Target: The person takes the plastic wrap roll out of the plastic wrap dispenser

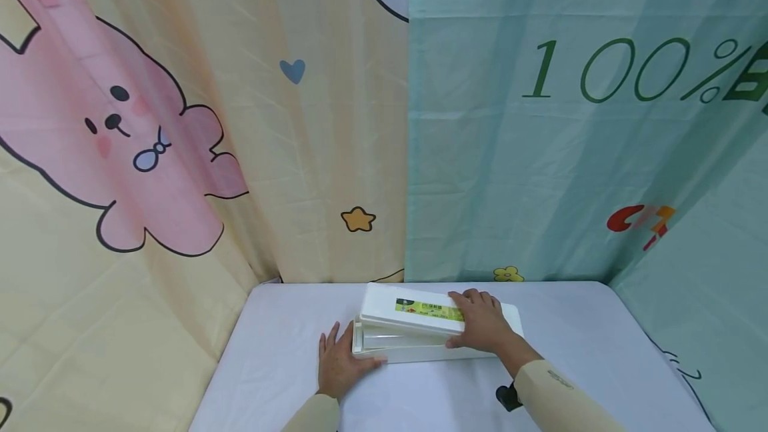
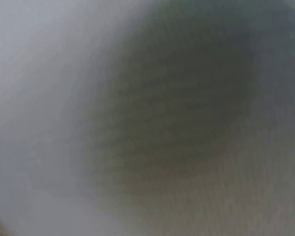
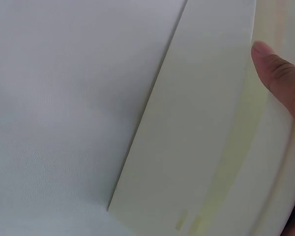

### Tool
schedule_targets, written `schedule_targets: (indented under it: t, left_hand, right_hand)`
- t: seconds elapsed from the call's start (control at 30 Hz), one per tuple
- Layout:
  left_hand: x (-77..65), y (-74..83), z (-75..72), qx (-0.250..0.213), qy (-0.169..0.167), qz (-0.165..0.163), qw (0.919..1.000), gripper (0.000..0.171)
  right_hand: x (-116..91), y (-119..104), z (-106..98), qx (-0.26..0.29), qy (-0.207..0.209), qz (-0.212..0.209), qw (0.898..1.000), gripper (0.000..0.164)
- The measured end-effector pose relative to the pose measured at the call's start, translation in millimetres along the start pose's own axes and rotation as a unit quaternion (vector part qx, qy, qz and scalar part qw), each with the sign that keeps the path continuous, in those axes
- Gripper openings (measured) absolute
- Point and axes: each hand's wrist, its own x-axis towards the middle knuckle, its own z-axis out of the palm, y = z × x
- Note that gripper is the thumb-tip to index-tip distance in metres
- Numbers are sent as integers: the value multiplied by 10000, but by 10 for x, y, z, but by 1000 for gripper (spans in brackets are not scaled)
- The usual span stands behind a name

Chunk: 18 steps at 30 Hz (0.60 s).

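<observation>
White box near worktop's back edge, lid tilted, gap at front left.
Right hand: fingers curled over lid's right part, thumb at front. Left hand: fingers spread, touching box's left end, not wrapped round it.

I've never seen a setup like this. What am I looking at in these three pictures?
There's no machine here, just a person's bare left hand and right hand. The widest picture comes from a camera on the head, looking forward and down. It shows a white box on a white-covered table, with patterned curtains behind. The left hand touches the box's left end. The right hand grips the lid, which sits tilted, leaving the box partly open. The other two pictures come from cameras worn on the wrists: the right one shows a thumb up close; the left one is too blurred to make out.
</observation>
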Motion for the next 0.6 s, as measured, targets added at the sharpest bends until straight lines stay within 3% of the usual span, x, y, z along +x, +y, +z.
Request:
schedule_targets:
  t: [0.6]
  left_hand:
    - [-9, -2, 2, 65, -23, -23, 10000, 110]
  right_hand:
    - [-144, -4, 28, 67, 518, 11, 9986, 104]
